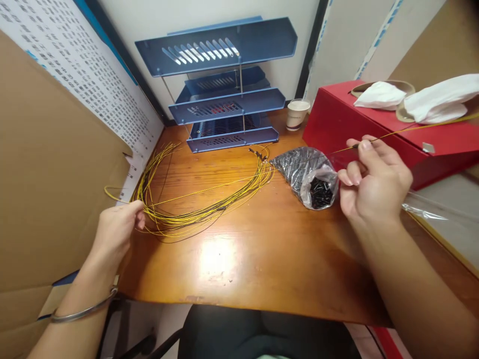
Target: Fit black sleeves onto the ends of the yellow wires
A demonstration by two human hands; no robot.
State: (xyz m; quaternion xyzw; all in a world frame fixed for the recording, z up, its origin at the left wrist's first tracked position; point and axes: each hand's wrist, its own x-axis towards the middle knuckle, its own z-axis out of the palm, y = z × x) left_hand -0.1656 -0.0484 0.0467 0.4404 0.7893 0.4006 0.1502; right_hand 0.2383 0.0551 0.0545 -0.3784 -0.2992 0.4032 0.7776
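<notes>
A thin yellow wire (209, 188) runs stretched across the table between my two hands. My left hand (121, 222) is closed on it at the left, and a loop of yellow wire sticks out beyond the fist. On the right, my right hand (376, 177) pinches the wire between thumb and forefinger, where a small black piece (355, 146) shows at the fingertips. Below the stretched wire lies a large loose coil of yellow and dark wires (187, 219). Beside my right hand an opened clear plastic bag (295, 167) holds many small black pieces (321, 193).
A blue tiered file rack (232, 142) stands at the back, with a paper cup (297, 114) to its right. A red box (331, 124) carries tape rolls (406, 86) and white tissue (443, 97). Cardboard (56, 174) walls the left side of the wooden table (262, 269).
</notes>
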